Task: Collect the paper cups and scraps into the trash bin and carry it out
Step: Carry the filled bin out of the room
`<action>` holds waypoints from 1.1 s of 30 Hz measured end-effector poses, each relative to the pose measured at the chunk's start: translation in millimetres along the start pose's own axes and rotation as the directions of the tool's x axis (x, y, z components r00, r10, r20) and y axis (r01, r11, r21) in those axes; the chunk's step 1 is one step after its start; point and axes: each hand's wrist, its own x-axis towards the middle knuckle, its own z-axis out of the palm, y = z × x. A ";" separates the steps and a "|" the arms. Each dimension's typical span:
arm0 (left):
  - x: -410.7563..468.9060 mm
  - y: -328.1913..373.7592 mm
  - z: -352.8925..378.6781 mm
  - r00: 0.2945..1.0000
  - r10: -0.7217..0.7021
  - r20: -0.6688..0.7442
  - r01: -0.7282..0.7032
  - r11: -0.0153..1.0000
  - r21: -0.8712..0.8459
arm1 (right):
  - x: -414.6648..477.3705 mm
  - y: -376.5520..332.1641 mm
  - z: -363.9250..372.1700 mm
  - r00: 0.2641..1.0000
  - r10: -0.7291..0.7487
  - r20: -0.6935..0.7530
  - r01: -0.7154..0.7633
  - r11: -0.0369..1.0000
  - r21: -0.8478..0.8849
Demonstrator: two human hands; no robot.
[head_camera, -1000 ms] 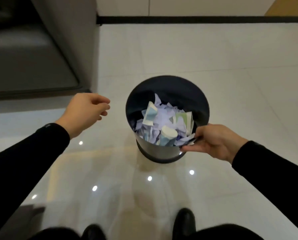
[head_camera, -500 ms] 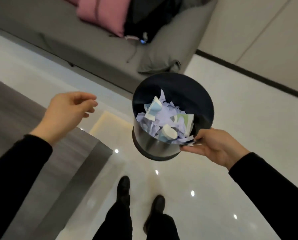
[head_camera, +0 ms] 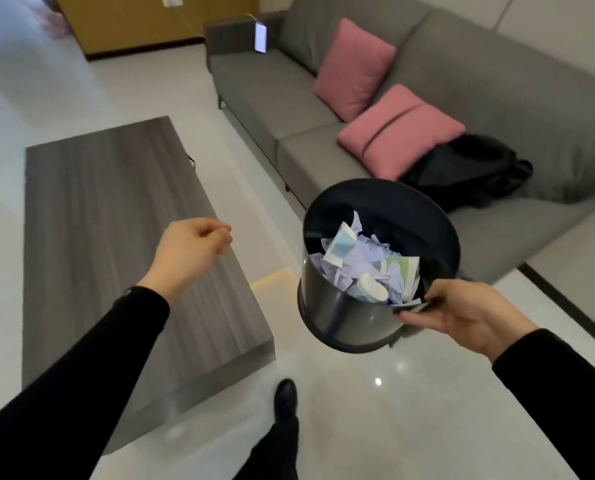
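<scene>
Black round trash bin (head_camera: 341,317) holding paper cups (head_camera: 372,289) and lilac scraps (head_camera: 362,251) hangs airborne, its rim pinched by the right hand (head_camera: 462,313). Beside it the left hand (head_camera: 188,254) hovers loosely curled, empty.

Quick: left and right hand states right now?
Left hand: open, loosely curled, holding nothing.
Right hand: gripping the rim of the dark round trash bin.
</scene>
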 end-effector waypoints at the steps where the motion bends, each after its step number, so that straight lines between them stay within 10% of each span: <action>1: 8.4 -4.0 -3.8 0.999 -0.027 -0.026 0.027 0.999 -0.017 | 8.7 -10.8 8.3 1.000 0.000 0.002 0.000 1.000 -0.018; 10: 141.4 -14.2 7.5 0.976 -0.141 -0.167 0.117 0.983 -0.143 | 116.9 -111.2 80.3 1.000 0.017 0.004 -0.017 0.996 -0.084; 24: 328.9 28.2 -35.7 0.922 -0.076 -0.379 0.128 0.985 0.116 | 271.9 -275.5 219.2 0.981 0.030 0.190 0.020 0.966 -0.258; 33: 476.6 4.3 -60.9 0.792 -0.277 -0.544 0.313 0.949 -0.029 | 432.5 -387.9 354.7 0.930 0.108 0.351 0.048 0.912 -0.408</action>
